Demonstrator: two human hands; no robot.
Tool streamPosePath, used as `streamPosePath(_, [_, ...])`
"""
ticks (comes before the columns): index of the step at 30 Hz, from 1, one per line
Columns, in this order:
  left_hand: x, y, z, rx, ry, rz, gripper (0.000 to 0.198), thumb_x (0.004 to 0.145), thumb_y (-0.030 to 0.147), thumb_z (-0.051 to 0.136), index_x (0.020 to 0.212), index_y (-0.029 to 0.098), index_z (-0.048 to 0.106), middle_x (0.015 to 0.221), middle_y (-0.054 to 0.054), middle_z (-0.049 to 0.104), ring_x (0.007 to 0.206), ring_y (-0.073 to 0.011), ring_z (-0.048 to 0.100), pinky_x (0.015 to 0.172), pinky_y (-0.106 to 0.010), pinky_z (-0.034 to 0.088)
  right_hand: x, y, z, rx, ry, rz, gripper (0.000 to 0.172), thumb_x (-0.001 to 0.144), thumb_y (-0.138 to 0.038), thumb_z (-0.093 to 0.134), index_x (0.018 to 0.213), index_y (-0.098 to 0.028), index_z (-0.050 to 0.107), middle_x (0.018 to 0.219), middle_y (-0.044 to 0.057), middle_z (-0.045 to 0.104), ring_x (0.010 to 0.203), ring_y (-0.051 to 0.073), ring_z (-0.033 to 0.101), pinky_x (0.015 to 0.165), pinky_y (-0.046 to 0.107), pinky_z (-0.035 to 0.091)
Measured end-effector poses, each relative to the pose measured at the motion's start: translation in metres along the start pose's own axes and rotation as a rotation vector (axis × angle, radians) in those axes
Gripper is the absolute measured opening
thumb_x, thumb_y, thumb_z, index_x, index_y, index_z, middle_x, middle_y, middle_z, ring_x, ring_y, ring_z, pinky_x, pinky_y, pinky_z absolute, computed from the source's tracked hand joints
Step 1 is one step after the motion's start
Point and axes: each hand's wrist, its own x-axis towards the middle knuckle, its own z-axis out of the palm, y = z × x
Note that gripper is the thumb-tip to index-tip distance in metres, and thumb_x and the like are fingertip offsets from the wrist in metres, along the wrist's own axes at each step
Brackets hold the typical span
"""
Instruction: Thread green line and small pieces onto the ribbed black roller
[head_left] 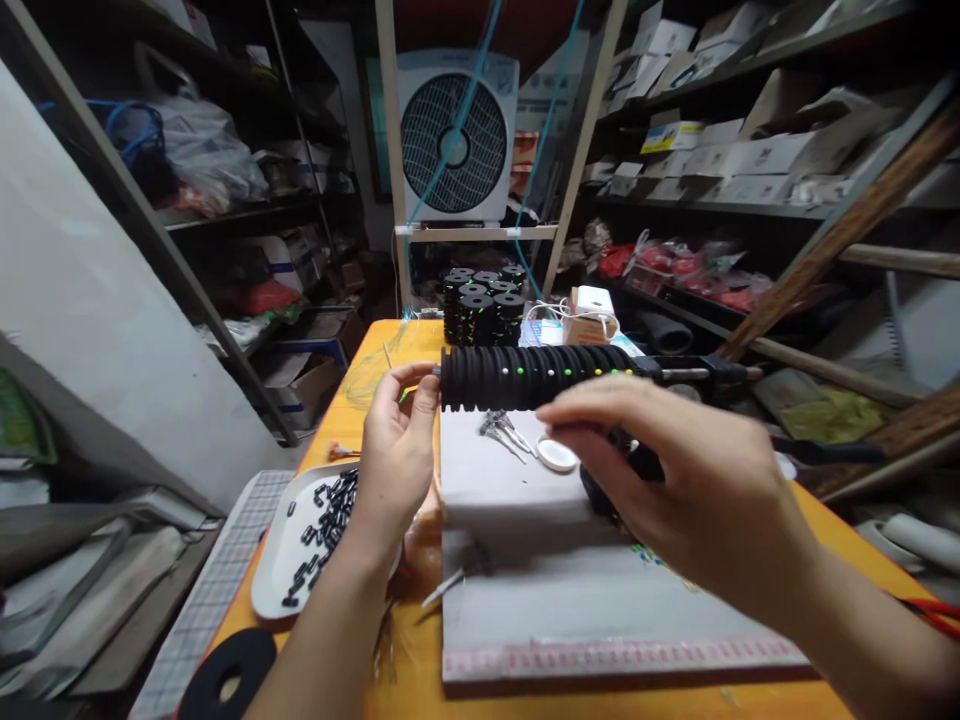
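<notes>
Two bare hands work at a black ridged roller (pixel 525 380) that lies crosswise above a white board (pixel 517 610) on a yellow table (pixel 416 680), seen from the head camera. The left hand (pixel 397 430) has thumb and forefinger pinched at the rod end (pixel 437 370) on the roller's left. The right hand (pixel 690 490), blurred, is in front of the roller, its thumb and forefinger close together; whether they hold anything, I cannot tell. Coloured dots line the roller.

A slack left pinch could let the roller turn or slip. The left forearm passes over a white tray (pixel 274 555) of small black pieces (pixel 322 530); dropping the elbow might spill them. A low right hand could brush the white lid (pixel 556 456).

Behind the roller, black ring stacks (pixel 484 305) limit room; the board's near half offers more.
</notes>
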Motion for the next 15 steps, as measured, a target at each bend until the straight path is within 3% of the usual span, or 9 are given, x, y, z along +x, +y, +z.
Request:
streamPosePath(6, [0.001, 0.001, 0.0, -0.002, -0.019, -0.025, 0.017, 0.095, 0.032, 0.059, 0.104, 0.018, 0.06, 0.104, -0.006, 0.07, 0.1, -0.0184, 0.067, 0.084, -0.028, 0.051, 0.046, 0.014, 0.02, -0.124, 0.123, -0.101, 0.009, 0.09, -0.01, 0.067, 0.088, -0.018, 0.07, 0.089, 0.002, 0.076, 0.08, 0.015, 0.071, 0.075, 0.026, 0.055])
streamPosePath(15, [0.001, 0.001, -0.002, 0.008, -0.009, -0.026, 0.017, 0.094, 0.033, 0.061, 0.102, 0.019, 0.061, 0.104, -0.006, 0.07, 0.1, -0.0194, 0.067, 0.08, -0.028, 0.052, 0.047, 0.017, 0.03, -0.191, 0.095, -0.136, 0.01, 0.093, -0.012, 0.064, 0.089, -0.018, 0.071, 0.094, 0.004, 0.076, 0.083, 0.017, 0.072, 0.077, 0.03, 0.058])
